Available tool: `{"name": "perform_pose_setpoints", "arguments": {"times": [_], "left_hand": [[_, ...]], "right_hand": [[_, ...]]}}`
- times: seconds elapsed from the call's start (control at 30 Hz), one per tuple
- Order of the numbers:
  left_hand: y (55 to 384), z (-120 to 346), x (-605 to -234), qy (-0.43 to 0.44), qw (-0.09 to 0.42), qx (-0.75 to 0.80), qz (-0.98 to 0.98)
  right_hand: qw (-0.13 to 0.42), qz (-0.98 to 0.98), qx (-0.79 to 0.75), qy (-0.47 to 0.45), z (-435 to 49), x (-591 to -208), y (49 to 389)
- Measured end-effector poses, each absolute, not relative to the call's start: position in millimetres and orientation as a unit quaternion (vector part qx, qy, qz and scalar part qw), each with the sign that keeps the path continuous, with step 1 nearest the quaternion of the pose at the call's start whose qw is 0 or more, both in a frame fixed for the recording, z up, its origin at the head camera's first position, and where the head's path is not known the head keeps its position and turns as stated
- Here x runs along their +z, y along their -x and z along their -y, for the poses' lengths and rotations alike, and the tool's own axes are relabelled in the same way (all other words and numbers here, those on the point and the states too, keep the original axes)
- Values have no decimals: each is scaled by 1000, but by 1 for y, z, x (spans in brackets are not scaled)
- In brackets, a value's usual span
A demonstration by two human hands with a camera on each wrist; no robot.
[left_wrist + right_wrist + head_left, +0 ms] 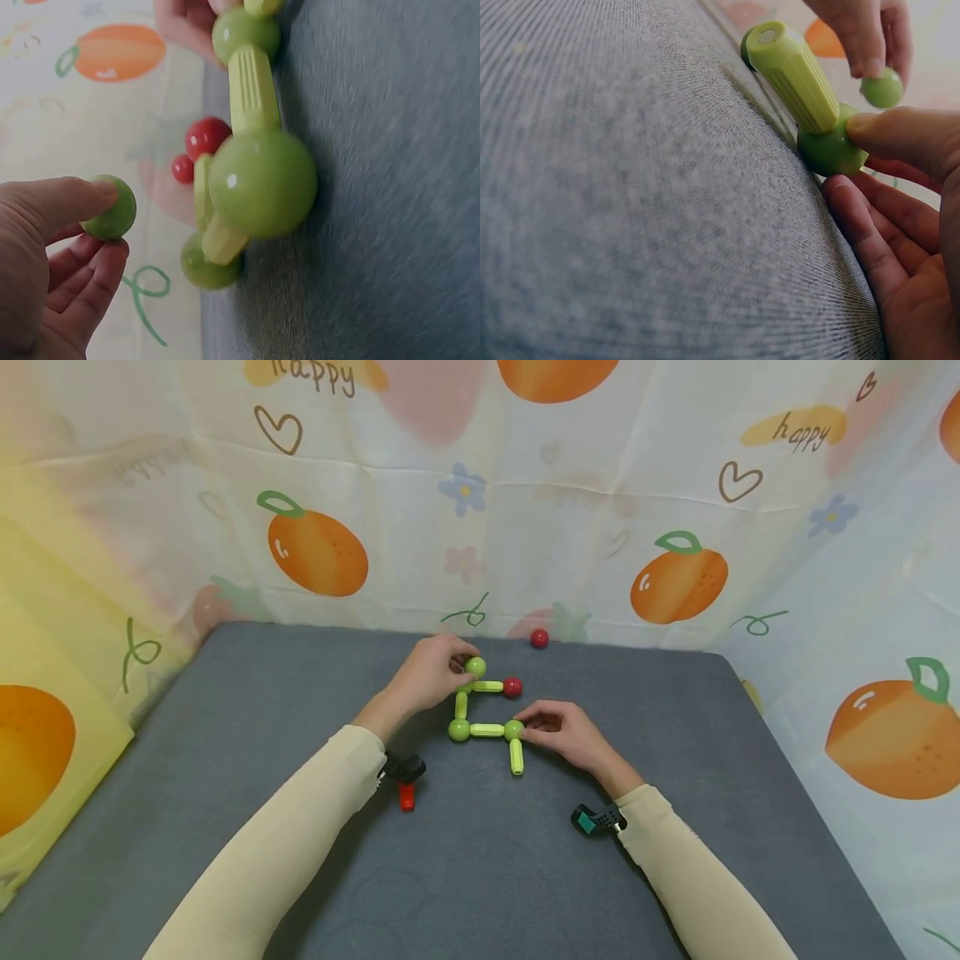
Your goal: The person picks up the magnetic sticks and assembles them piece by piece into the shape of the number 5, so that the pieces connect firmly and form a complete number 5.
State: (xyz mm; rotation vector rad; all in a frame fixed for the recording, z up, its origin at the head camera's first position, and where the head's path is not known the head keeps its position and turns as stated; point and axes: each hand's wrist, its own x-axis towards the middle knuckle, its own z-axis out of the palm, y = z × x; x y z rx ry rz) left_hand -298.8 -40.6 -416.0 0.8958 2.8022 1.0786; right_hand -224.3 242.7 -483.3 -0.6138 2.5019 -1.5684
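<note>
My left hand (431, 672) pinches a loose green ball (111, 210) between thumb and fingers, raised over the far end of a figure of yellow-green rods and balls. In the head view that ball overlaps the green ball behind the rods' upper corner. My right hand (562, 731) pinches the figure's near right green ball (513, 729), thumb on one side and fingertips on the other. From this ball a short rod (517, 757) points toward me. Another rod (487, 730) joins it to the left corner ball (459, 730). A red ball (512, 687) ends the upper rod (489, 687).
A single red ball (539, 638) lies at the table's back edge, against the printed cloth (570, 552). The grey table (465, 877) spreads around the figure. Black wrist bands sit on both arms, a red piece (407, 797) showing beside the left one.
</note>
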Motion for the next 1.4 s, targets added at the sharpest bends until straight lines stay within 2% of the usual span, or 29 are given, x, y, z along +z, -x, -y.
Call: {"name": "perform_pose_setpoints", "arguments": {"times": [0.27, 0.53, 1.4], "left_hand": [[264, 43, -419, -304, -12, 356, -883], [232, 39, -416, -309, 7, 385, -870], [178, 29, -423, -365, 16, 394, -843]], "right_hand": [[64, -826, -521, 204, -242, -484, 224], [61, -823, -524, 213, -241, -485, 223], [53, -825, -523, 209, -242, -484, 223]]}}
